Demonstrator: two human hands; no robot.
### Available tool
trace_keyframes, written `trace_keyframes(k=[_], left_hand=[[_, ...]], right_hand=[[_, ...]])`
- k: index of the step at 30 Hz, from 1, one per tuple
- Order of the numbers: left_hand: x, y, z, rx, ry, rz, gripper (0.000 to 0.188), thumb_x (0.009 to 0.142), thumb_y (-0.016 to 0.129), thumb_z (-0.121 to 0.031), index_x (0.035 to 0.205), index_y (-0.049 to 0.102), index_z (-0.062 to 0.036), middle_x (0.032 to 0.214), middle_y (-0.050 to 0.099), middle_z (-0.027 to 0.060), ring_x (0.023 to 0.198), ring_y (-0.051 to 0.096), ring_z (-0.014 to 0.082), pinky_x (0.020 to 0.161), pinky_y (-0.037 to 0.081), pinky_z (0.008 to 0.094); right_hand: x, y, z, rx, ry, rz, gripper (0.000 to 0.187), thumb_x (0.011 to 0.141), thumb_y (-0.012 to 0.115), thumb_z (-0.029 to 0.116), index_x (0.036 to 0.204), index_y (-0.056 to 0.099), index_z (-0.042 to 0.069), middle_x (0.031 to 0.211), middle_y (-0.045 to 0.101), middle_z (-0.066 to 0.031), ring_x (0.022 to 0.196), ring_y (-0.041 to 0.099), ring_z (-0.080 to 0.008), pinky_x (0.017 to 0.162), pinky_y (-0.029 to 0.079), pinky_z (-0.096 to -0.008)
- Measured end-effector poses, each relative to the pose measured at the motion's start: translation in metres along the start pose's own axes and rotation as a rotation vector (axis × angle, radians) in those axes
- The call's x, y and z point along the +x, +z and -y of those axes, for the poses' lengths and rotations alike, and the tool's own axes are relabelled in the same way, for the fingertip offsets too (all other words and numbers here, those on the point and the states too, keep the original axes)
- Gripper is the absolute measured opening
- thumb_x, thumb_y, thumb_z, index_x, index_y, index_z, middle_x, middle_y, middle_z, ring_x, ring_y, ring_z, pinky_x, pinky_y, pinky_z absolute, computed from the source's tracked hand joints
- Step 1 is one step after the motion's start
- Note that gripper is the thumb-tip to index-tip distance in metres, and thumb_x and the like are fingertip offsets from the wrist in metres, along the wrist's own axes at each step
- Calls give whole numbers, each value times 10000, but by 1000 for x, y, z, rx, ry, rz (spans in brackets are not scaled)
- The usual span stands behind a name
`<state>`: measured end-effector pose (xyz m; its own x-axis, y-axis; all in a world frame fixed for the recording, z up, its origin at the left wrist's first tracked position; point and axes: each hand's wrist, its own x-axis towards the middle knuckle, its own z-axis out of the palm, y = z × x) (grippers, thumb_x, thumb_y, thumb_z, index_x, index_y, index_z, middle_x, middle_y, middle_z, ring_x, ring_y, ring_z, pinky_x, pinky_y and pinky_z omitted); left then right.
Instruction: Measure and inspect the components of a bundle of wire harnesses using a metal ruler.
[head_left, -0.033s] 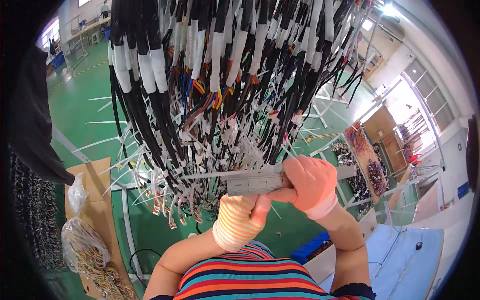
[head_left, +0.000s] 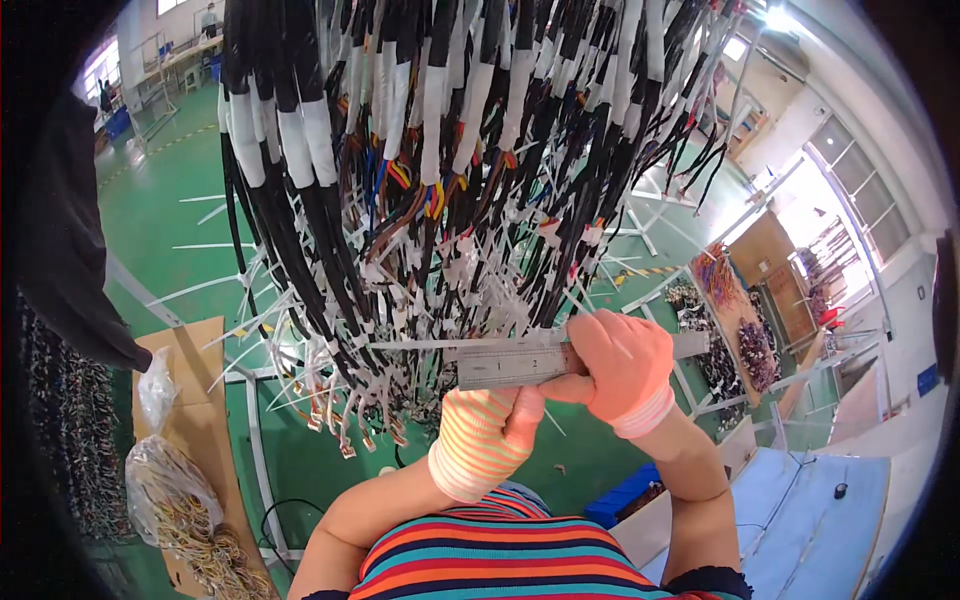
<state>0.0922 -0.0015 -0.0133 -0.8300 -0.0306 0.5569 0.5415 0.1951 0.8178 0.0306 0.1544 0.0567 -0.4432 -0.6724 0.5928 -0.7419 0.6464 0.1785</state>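
Clearly, both hands meet at a steel ruler (head_left: 512,368), which sits in front of the person's chest, below the hanging wires (head_left: 433,125), its right end slightly raised. The right hand (head_left: 628,375), in a pink glove, grips it right of the marked part that shows; those fingers (head_left: 592,335) curl over the upper edge, pinching the ruler against the thumb, which lies along the lower edge. The left hand (head_left: 482,440), in a striped glove, comes up from below, its thumb close to the right thumb at the lower edge; its other fingers are partly hidden behind the ruler, so I cannot tell how firmly they press. A thin white strip (head_left: 415,345) runs along the ruler's upper edge and pokes out past its left end (the far side of the right hand shows another pale flat end, though I cannot tell which piece it belongs to)

The wires form a thick bunch, mostly black with white sleeves, and plenty of white ties stick out lower down. At left, a clear bag (head_left: 170,480) of wires rests on cardboard (head_left: 190,375). At right are a blue bin (head_left: 612,506) and a light blue table (head_left: 825,535), and the floor (head_left: 160,235) is green
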Motion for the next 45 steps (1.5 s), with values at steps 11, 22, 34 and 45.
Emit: trace_keyframes(k=[11,22,34,45], left_hand=[[-4,-13,5,-458,-349,152,304,917,567,-280,1130,572,-63,862,621,91,685,603,215,627,492,309],[-10,-17,9,-966,-795,237,489,907,598,-436,1220,497,-75,768,529,-8,551,442,65,453,324,209],[-2,-15,-7,-1028,-809,268,249,973,490,-278,1058,560,-55,661,532,0,498,472,84,410,343,228],[11,8,10,-8,-14,81,294,853,564,-12,1136,482,-6,829,647,105,512,580,140,482,496,247]], right_hand=[[-9,16,5,321,1,-60,553,722,628,624,745,531,80,601,471,-41,508,519,-227,446,406,-346],[-2,16,2,418,-24,-33,596,702,620,653,772,542,66,627,484,-54,514,523,-247,446,406,-360],[-5,30,-13,375,-91,-147,702,684,513,764,757,557,68,599,451,-46,502,515,-246,440,410,-348],[-9,1,8,1154,634,-154,245,800,652,158,942,567,-24,619,434,36,554,390,-42,507,323,-230]])
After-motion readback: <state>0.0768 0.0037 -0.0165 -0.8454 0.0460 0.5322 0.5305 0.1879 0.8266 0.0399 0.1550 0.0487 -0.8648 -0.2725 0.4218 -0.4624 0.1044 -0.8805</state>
